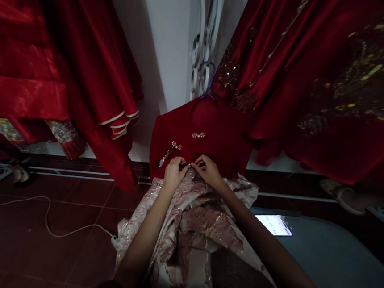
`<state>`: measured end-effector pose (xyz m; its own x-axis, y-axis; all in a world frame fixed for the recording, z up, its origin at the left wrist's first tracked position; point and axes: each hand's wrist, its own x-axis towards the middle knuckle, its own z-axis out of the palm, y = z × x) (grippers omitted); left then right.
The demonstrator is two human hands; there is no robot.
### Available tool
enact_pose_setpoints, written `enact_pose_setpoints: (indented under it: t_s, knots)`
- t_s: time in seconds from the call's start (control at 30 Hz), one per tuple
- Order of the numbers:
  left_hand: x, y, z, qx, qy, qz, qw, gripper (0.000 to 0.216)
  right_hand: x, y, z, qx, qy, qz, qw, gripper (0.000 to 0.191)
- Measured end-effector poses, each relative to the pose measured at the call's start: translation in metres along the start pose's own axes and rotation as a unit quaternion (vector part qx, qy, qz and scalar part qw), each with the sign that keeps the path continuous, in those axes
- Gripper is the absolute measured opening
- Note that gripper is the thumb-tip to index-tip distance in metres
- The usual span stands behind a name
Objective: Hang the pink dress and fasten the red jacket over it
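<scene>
A dark red dress top (212, 141) hangs on a blue hanger (207, 80) from a white ornate rack. It bears pearl clasps (198, 135) on the chest. Its pink and gold brocade skirt (201, 225) spreads down toward me. My left hand (174, 173) and my right hand (209, 170) meet at the waist seam, fingers pinched on a small pearl clasp (190, 165) between them.
Red satin garments (51, 60) hang at the left and gold-embroidered red ones (334, 85) at the right. A lit phone (274, 224) lies on a grey seat (335, 268). A white cable (47, 221) runs over the red tiled floor. A sandal (342, 193) lies at right.
</scene>
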<state>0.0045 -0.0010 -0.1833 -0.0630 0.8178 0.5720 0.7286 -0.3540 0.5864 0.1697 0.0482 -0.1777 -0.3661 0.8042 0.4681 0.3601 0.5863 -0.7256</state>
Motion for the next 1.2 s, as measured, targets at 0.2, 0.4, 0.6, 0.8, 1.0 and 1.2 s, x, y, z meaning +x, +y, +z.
enact_pose_setpoints:
  t_s: [0.2, 0.4, 0.6, 0.8, 1.0, 1.2]
  knots:
    - [-0.001, -0.002, 0.002, 0.0, -0.02, -0.008, 1.0, 0.009, 0.0, -0.003, -0.004, 0.043, -0.027, 0.041, 0.998, 0.027]
    - [0.0, -0.003, 0.003, -0.031, -0.005, -0.028, 0.999, 0.012, 0.0, -0.004, -0.004, 0.035, -0.028, 0.047, 0.998, 0.029]
    - [0.0, -0.004, 0.003, -0.069, -0.02, -0.037, 0.997, 0.011, -0.001, 0.001, -0.003, 0.023, -0.039, 0.048, 0.998, 0.027]
    - [0.0, -0.007, 0.007, -0.111, -0.042, -0.094, 0.988, 0.016, -0.001, 0.004, 0.001, 0.022, -0.04, 0.048, 0.998, 0.023]
    - [0.0, -0.009, 0.01, -0.139, -0.048, -0.119, 0.982, 0.014, -0.003, 0.01, 0.005, 0.037, -0.028, 0.065, 0.997, 0.019]
    - [0.001, -0.008, 0.011, -0.152, -0.036, -0.163, 0.974, 0.018, -0.002, 0.013, 0.007, 0.05, -0.025, 0.075, 0.996, 0.021]
